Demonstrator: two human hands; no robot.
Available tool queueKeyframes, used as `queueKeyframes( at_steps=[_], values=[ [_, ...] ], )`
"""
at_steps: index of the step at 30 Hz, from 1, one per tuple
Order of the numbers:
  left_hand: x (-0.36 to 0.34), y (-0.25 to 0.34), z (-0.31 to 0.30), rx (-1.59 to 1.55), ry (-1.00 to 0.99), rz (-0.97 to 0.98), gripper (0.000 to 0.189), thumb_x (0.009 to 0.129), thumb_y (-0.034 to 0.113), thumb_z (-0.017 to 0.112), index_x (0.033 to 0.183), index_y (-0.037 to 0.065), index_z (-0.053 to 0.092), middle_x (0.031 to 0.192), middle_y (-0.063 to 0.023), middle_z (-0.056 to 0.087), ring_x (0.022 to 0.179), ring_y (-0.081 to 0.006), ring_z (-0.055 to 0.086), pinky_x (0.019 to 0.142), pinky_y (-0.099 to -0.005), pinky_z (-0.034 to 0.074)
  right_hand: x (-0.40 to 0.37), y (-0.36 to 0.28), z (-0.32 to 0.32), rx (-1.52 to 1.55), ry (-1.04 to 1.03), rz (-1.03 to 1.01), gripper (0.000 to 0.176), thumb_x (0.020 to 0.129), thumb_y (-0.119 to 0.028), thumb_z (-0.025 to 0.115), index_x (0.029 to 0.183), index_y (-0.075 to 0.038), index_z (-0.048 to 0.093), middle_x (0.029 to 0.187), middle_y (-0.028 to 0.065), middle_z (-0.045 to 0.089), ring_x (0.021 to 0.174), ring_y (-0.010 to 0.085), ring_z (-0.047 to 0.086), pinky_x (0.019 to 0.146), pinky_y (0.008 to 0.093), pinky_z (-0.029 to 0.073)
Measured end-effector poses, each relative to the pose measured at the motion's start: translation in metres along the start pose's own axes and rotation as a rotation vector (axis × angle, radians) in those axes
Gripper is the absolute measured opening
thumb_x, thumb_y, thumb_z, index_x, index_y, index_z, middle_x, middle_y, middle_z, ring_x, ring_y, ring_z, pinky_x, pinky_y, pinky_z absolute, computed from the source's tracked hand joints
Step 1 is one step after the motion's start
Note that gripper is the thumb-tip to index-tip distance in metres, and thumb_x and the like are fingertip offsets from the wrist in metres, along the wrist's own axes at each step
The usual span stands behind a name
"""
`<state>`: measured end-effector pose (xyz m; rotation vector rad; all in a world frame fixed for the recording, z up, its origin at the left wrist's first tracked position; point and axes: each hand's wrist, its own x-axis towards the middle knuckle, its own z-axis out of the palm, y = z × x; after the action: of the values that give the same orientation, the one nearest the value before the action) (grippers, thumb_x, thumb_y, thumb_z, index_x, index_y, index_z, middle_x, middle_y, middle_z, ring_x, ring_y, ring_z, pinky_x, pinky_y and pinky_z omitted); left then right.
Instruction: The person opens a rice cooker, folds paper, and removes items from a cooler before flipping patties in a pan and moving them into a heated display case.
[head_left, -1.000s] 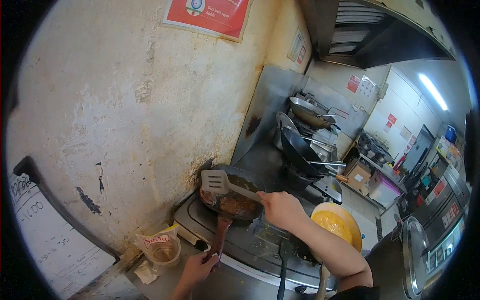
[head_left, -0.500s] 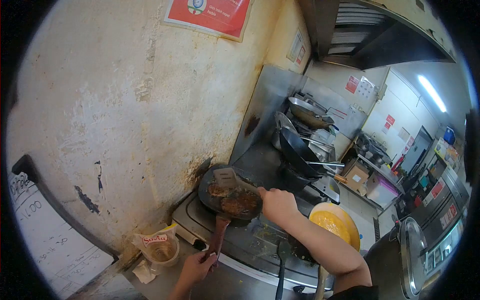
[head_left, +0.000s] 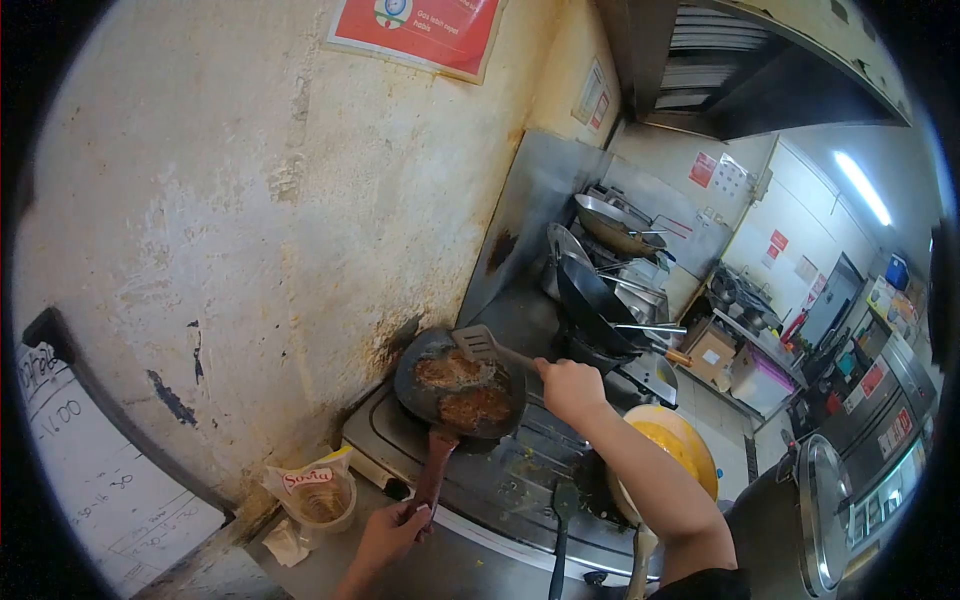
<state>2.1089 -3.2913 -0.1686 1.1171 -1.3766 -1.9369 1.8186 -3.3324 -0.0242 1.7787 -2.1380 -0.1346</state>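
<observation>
Spatula (head_left: 475, 343) in my right hand (head_left: 572, 388), fingers closed around its grip, slotted blade reaching over the far side of the pan (head_left: 412, 400). My left hand (head_left: 390, 535) is closed around the end of the brown handle (head_left: 436, 470), with the pan beyond it and to the left of my right hand. Two browned pieces lie in the pan: the farther piece (head_left: 447, 372) beside the blade, the nearer piece (head_left: 475, 408) toward my left hand. I can't tell whether the blade touches the food.

To work this well, I'd brace the handle with my left hand so the pan can't swivel on the stove (head_left: 525, 465), then bring the blade in low and flat, its edge against the pan's base. A steep angle could tear a piece; a hard push could ride it up the rim. Small, even strokes from the wrist suit the tight space between the two.

My right forearm passes over the pan of yellow liquid (head_left: 690, 430), so I'd mind my elbow there. A dark spatula (head_left: 565, 505) lies below my right hand, well clear of the blade.
</observation>
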Motion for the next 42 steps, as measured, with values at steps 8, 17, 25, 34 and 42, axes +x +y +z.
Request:
queueKeyframes(
  at_steps=[8,17,25,34,42],
  values=[
    [-0.009,0.013,0.004,0.043,0.045,-0.01,0.032,0.084,0.027,0.057,0.093,-0.003,0.06,0.069,-0.0028,0.059,0.06,-0.0084,0.053,0.053,-0.0224,0.042,-0.026,0.006,-0.037,-0.137,-0.068,0.007,0.033,0.073,-0.012,0.054,0.105,-0.016,0.058,0.074,0.0099,0.06,0.066,0.026,0.062,0.055,0.0377,0.049],
    [-0.009,0.016,0.005,0.068,0.035,-0.027,0.029,0.085,0.026,0.055,0.095,-0.001,0.061,0.066,-0.0019,0.059,0.056,-0.0071,0.051,0.053,-0.0217,0.042,-0.017,-0.023,-0.016,0.02,0.035,-0.075,0.039,0.073,-0.012,0.052,0.112,-0.016,0.056,0.075,0.0111,0.06,0.065,0.0279,0.062,0.056,0.0394,0.05],
    [-0.008,0.011,0.004,0.122,0.056,-0.022,0.029,0.085,0.027,0.056,0.092,-0.001,0.061,0.066,-0.0022,0.06,0.056,-0.0069,0.051,0.053,-0.0222,0.042,-0.069,-0.009,-0.08,0.076,-0.168,0.073,0.027,0.073,-0.012,0.05,0.097,-0.012,0.063,0.081,0.0163,0.063,0.075,0.0319,0.063,0.065,0.0406,0.051],
    [-0.007,0.005,0.004,0.154,0.001,0.046,0.03,0.084,0.029,0.056,0.087,-0.001,0.061,0.065,-0.0015,0.059,0.056,-0.0072,0.051,0.054,-0.022,0.042,-0.057,0.021,-0.026,0.375,-0.229,0.108,0.033,0.076,-0.015,0.05,0.107,-0.011,0.061,0.085,0.019,0.062,0.081,0.0326,0.062,0.072,0.039,0.049],
    [-0.003,0.0,0.005,0.068,-0.036,0.043,0.031,0.084,0.029,0.056,0.088,-0.001,0.061,0.068,-0.0009,0.059,0.058,-0.0063,0.05,0.055,-0.0215,0.041,-0.029,0.036,-0.015,1.193,-0.694,0.545,0.03,0.084,-0.017,0.05,0.111,-0.009,0.059,0.059,-0.0015,0.05,0.041,0.0034,0.034,0.035,0.0205,0.024]
  ],
)
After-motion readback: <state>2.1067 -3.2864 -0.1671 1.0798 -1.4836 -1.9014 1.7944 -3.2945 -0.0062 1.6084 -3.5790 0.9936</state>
